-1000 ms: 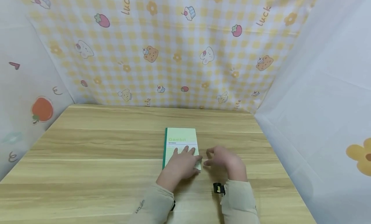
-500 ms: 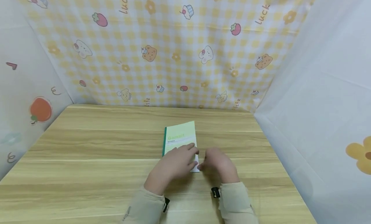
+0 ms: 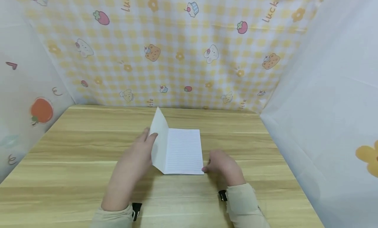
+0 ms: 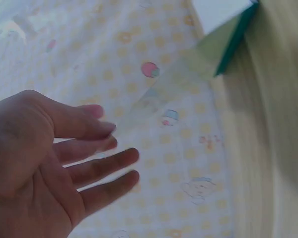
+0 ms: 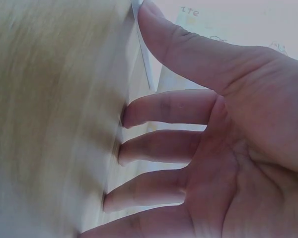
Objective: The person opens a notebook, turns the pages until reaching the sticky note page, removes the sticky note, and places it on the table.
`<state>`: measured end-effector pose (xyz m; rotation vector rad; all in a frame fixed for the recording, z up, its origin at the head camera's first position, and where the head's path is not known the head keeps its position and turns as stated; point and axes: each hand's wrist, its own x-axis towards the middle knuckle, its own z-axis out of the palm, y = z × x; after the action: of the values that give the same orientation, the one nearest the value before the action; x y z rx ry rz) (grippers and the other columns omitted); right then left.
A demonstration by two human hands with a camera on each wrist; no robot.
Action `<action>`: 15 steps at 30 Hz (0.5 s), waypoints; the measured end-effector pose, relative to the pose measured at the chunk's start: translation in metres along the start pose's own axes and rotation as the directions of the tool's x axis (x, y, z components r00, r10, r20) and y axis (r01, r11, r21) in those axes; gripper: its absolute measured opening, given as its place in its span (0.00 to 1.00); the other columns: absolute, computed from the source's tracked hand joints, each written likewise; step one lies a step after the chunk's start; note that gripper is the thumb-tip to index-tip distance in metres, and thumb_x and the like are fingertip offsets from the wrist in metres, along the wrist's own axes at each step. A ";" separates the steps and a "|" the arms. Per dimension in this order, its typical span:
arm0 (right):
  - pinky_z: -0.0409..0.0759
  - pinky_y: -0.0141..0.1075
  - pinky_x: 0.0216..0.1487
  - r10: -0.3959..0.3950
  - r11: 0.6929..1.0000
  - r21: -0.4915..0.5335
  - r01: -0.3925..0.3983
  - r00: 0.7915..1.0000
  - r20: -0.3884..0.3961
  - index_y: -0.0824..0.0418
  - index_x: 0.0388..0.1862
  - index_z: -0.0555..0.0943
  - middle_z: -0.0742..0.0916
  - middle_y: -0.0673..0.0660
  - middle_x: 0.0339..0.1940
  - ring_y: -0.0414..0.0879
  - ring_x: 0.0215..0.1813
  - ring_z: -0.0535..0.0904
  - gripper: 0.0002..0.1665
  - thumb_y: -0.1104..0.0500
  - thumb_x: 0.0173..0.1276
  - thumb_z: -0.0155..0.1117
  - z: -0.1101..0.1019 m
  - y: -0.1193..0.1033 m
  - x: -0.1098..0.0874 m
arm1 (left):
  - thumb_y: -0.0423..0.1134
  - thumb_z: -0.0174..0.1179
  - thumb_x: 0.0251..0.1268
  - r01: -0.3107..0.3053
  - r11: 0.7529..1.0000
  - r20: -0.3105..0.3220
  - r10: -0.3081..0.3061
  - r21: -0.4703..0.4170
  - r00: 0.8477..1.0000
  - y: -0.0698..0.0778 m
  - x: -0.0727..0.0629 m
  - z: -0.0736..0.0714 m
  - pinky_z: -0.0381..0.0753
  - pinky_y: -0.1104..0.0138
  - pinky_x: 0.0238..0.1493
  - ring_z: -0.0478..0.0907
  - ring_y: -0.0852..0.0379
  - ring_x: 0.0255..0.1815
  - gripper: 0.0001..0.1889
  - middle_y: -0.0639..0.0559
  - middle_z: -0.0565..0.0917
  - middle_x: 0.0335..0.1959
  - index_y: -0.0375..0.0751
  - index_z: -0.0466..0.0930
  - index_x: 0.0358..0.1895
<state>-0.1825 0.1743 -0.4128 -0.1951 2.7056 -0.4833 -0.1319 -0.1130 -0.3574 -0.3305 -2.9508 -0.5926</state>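
Observation:
A notebook [image 3: 184, 152] lies on the wooden table with its lined white first page facing up. Its front cover [image 3: 158, 146] stands raised at the left, and my left hand [image 3: 133, 159] pinches the cover's edge between thumb and forefinger. In the left wrist view the other fingers spread apart, and the green spine [image 4: 236, 37] shows at the upper right. My right hand [image 3: 224, 164] is at the notebook's lower right corner, its thumb [image 5: 184, 54] on that corner. The right wrist view has the remaining fingers extended, their tips at the tabletop.
The wooden table [image 3: 88, 185] extends around the notebook on all sides. A yellow checked cloth [image 3: 177, 70] with cartoon prints hangs behind it. White cloth walls [image 3: 325, 106] stand at the right and left. Both forearms wear beige sleeves [image 3: 245, 201] and black wrist straps.
The notebook's cover has gone from flat to raised and swung left, baring the lined page. My left hand moved left with it; my right thumb came onto the lower right corner.

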 end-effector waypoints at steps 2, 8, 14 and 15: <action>0.63 0.34 0.26 -0.004 1.000 -0.003 0.004 1.000 0.001 0.59 0.19 0.76 0.72 0.49 0.19 0.43 0.24 0.64 0.24 0.52 0.62 0.83 0.000 0.001 0.000 | 0.19 0.58 0.67 0.021 0.998 0.006 -0.021 0.056 1.000 -0.007 -0.004 0.002 0.87 0.40 0.56 0.74 0.23 0.73 0.32 0.20 0.64 0.79 0.31 0.70 0.76; 0.61 0.33 0.25 -0.020 1.000 -0.012 0.020 1.000 -0.004 0.57 0.15 0.75 0.68 0.47 0.16 0.41 0.22 0.61 0.27 0.51 0.62 0.83 0.000 0.003 0.000 | 0.32 0.58 0.75 0.085 0.980 0.087 -0.102 0.182 0.991 -0.026 -0.004 0.024 0.84 0.32 0.58 0.70 0.12 0.69 0.27 0.09 0.59 0.76 0.27 0.72 0.74; 0.58 0.33 0.25 -0.025 1.000 -0.001 0.025 1.000 -0.001 0.57 0.14 0.75 0.65 0.46 0.16 0.41 0.22 0.59 0.27 0.53 0.62 0.83 0.001 0.003 -0.001 | 0.44 0.59 0.78 0.113 0.977 0.178 -0.145 0.178 0.973 -0.035 0.000 0.038 0.72 0.25 0.68 0.59 0.10 0.76 0.30 0.13 0.57 0.79 0.25 0.72 0.73; 0.58 0.33 0.26 -0.028 1.000 0.004 0.028 1.000 -0.002 0.57 0.14 0.75 0.64 0.46 0.16 0.41 0.22 0.58 0.27 0.53 0.62 0.83 0.002 0.002 -0.001 | 0.45 0.59 0.78 0.126 0.977 0.207 -0.160 0.169 0.965 -0.035 0.000 0.040 0.72 0.25 0.68 0.59 0.10 0.76 0.30 0.14 0.57 0.79 0.24 0.72 0.73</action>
<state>-0.1807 0.1763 -0.4146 -0.2318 2.7066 -0.4966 -0.1423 -0.1291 -0.4067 -0.1775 -3.2304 -0.3577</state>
